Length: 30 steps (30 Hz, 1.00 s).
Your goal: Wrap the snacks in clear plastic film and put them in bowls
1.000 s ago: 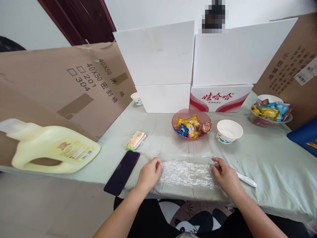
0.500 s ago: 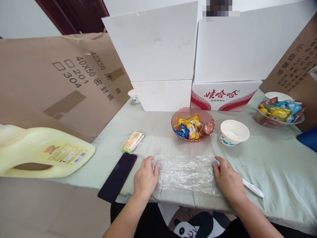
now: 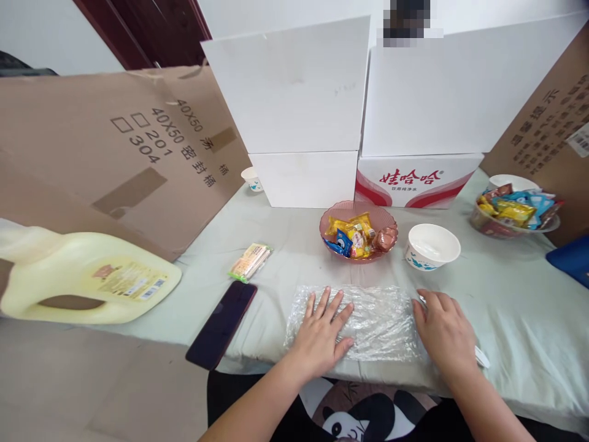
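A clear, crinkled plastic sheet (image 3: 381,322) lies flat along the front of the cloth-covered table. My left hand (image 3: 322,331) rests on its left half, palm down with fingers spread. Beside the sheet's right edge, my right hand (image 3: 446,328) curls over a slim white-handled tool that looks like a knife (image 3: 481,357). The handle's end shows below the hand and a small bit of the tool near thumb and forefinger; the rest is hidden under the palm. Behind the sheet stand a pink glass bowl (image 3: 326,228) of wrapped snacks and a white paper bowl (image 3: 432,245).
To the left lie a dark phone (image 3: 221,325), a packet of wrapped sticks (image 3: 251,262) and a large pale yellow jug (image 3: 92,276). White boxes (image 3: 304,178) wall off the back. A clear tub of snacks (image 3: 515,209) and a blue object (image 3: 570,258) are at right.
My left hand has moved right from the sheet's left edge and spread out on top. My right hand has left the sheet's right edge and come down over the white-handled knife.
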Available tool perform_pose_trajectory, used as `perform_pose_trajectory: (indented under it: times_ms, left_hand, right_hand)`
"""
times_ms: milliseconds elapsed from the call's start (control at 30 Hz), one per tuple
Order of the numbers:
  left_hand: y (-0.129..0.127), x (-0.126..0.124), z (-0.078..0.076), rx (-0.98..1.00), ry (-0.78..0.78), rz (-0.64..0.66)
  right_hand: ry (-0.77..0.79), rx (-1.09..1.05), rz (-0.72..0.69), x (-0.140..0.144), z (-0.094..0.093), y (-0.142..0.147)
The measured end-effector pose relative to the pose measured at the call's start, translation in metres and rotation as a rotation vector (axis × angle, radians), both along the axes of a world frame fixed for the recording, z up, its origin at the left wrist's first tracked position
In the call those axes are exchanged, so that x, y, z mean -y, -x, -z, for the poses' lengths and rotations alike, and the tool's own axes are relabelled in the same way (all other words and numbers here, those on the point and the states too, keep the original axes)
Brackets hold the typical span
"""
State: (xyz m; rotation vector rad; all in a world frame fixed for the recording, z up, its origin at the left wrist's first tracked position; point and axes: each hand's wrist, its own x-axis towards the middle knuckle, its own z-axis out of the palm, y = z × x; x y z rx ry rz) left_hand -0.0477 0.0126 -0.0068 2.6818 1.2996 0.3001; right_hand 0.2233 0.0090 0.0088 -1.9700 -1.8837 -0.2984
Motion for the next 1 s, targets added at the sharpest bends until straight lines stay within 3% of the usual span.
perform_pose_trajectory:
  times_ms: [67, 133, 200, 267, 367, 467, 567, 700, 800, 1000]
  left_hand:
    - [0.0, 0.001, 0.0, -0.005, 0.001, -0.003]
    - [-0.003, 0.002, -0.001, -0.004, -0.009, -0.01]
    - [-0.004, 0.002, 0.0, 0.001, -0.029, -0.016]
    - [0.0, 0.002, 0.002, -0.004, -0.046, -0.017]
    - [0.022, 0.0, 0.006, -0.033, -0.069, -0.063]
    - [0.058, 0.001, 0.008, -0.067, -0.106, -0.182]
    - [0.086, 0.011, 0.001, -0.036, -0.161, -0.243]
    - [0.094, 0.033, -0.014, 0.059, -0.129, -0.071]
    - [0.091, 0.047, -0.015, 0.099, -0.095, 0.04]
    - [0.097, 0.057, -0.014, 0.277, -0.104, 0.06]
  right_hand:
    - [-0.018, -0.011, -0.212, 0.0, -0.003, 0.014]
    - [0.056, 0.009, -0.473, -0.001, 0.0, 0.032]
    - [0.16, 0.049, -0.645, -0.002, 0.008, 0.046]
    - [0.232, 0.072, -0.642, -0.001, 0.019, 0.049]
    - [0.246, 0.076, -0.484, 0.004, 0.031, 0.032]
    - [0.193, 0.084, -0.402, 0.017, 0.033, 0.003]
    - [0.137, 0.075, -0.441, 0.038, 0.026, -0.017]
    - [0.123, 0.024, -0.603, 0.063, 0.022, -0.026]
    - [0.073, -0.003, -0.637, 0.078, 0.028, -0.029]
    - [0.064, -0.153, -0.657, 0.1, 0.027, -0.035]
